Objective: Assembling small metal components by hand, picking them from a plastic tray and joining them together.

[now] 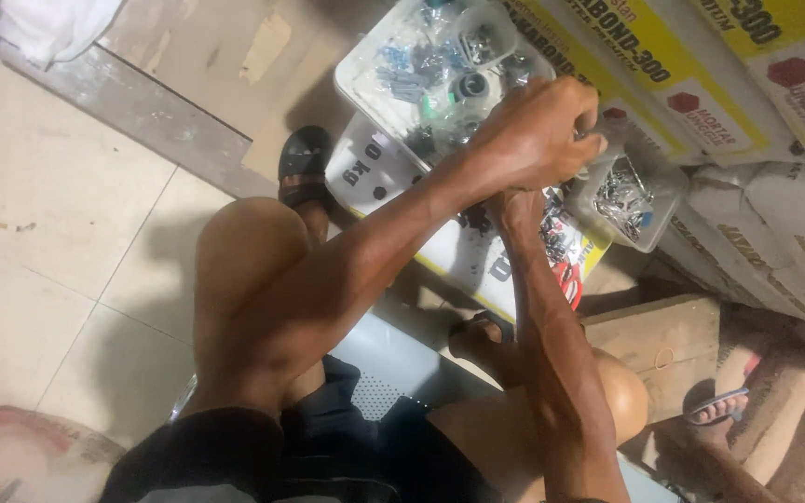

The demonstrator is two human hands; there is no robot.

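The left hand (533, 130) is curling into a loose fist above the gap between two containers, its fingers bending down toward the rim of a small clear plastic tub (628, 197); whether anything is pinched inside that fist cannot be told, since the knuckles are covering it. The right hand (514, 207) is sitting directly beneath the left, mostly hidden by it, so its grip cannot be made out either. The tub is lying just right of both hands, squarish and see-through, tilting a little and holding a heap of small shiny metal parts, perhaps screws or fittings. Just behind the left hand a white tray (365, 70) is resting on a white sack (379, 172), carrying a jumble of grey and clear hardware and a round grey ring-shaped piece. Yellow and white printed sacks (701, 84) are stacking up on the right.
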